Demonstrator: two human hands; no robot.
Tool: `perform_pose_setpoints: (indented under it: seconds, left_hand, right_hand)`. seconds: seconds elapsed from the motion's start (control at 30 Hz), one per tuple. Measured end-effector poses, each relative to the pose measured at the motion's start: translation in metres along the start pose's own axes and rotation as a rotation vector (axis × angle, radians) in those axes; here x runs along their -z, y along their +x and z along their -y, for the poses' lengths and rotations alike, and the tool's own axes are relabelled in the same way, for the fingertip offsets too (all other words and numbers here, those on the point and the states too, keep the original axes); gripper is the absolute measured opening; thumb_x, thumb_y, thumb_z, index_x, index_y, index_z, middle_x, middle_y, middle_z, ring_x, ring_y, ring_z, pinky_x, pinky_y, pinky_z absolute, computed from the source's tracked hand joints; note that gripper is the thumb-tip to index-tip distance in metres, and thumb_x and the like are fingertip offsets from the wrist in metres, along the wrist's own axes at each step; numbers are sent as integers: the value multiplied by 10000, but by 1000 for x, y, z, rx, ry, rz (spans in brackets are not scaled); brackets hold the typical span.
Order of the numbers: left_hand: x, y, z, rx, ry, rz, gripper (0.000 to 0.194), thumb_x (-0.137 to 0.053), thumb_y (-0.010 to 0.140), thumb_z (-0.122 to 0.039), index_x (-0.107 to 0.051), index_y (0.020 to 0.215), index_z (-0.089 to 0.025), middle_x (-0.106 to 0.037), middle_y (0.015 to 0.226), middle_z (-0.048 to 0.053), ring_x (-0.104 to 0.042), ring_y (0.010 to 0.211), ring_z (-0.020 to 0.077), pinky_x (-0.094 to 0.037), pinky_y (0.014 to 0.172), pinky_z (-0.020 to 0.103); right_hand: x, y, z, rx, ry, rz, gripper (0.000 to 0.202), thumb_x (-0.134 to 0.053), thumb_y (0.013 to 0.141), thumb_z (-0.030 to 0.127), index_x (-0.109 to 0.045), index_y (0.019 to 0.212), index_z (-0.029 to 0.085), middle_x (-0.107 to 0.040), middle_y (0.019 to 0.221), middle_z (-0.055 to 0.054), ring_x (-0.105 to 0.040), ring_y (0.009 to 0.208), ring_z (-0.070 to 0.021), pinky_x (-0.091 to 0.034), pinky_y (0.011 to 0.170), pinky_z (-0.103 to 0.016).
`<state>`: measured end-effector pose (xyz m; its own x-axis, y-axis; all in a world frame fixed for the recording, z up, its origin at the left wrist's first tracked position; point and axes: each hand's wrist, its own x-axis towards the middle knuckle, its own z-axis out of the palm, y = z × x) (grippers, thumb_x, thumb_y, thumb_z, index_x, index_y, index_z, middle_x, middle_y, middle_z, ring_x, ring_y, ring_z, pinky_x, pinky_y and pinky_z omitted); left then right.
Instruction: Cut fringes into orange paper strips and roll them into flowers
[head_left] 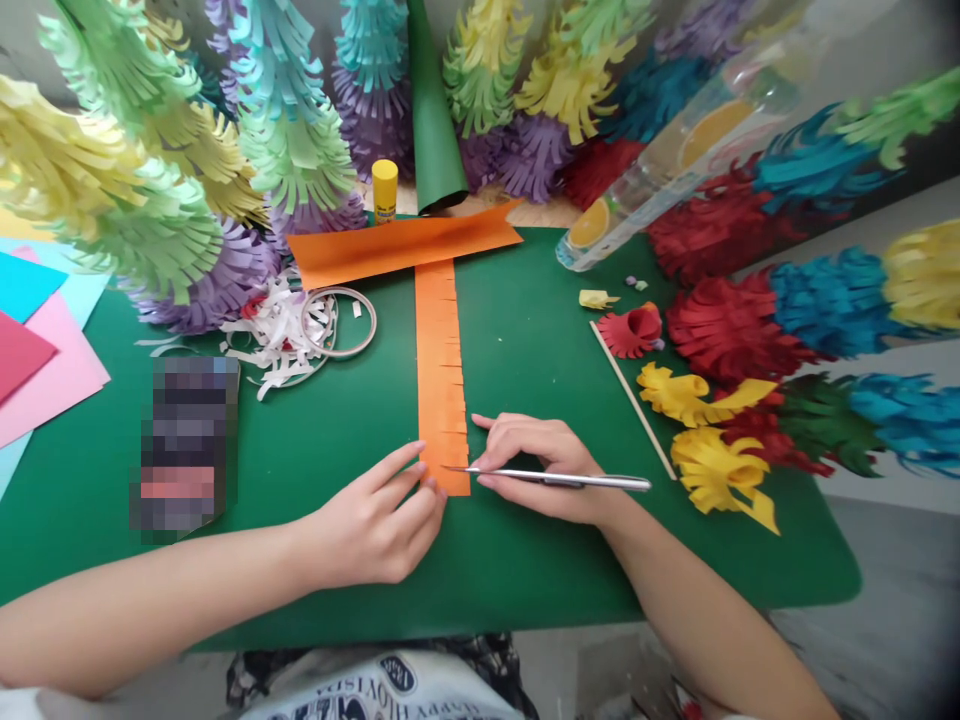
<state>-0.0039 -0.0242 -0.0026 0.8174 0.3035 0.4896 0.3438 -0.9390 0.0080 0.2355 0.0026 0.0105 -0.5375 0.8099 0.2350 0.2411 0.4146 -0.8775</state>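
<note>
An orange paper strip [440, 365] lies lengthwise on the table, with a row of short slits along its right edge. My left hand [390, 520] rests on the strip's near left side, fingers apart and pressing lightly on the paper. From the right, my right hand [544, 465] pinches a slim silver craft knife [574, 480]. The knife's thin tip lies over the near part of the strip. Across the strip's far end sits a second orange paper piece [405, 240], partly folded up.
Behind stand a yellow glue stick [385, 192] and several fringed paper cones. Left are a phone-like item [187, 440], blurred out, white paper scraps [281, 330] and a tape ring [367, 310]. A tilted bottle [675, 150], a thin stick [634, 400] and yellow paper curls [720, 470] lie right.
</note>
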Motion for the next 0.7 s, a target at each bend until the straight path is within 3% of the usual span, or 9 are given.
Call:
perform_pose_setpoints:
  seconds: [0.23, 0.7]
  left_hand:
    - [-1, 0, 1, -12, -8, -12, 167, -548, 838, -84, -669, 947, -46, -686, 820, 81, -685, 869, 234, -459, 1056, 488]
    - [-1, 1, 2, 3, -36, -31, 161, -539, 835, -78, -676, 912, -45, -692, 816, 90, -686, 861, 240, -514, 995, 489]
  right_hand:
    - [-5, 0, -2, 2, -49, 95, 61, -656, 807, 139, -656, 824, 197, -726, 762, -18, -675, 719, -138, -512, 984, -423]
    - [-3, -1, -2, 8, -60, 124, 61, -643, 815, 126, -657, 821, 185, -719, 758, -26, -664, 717, -133, -497, 1000, -429]
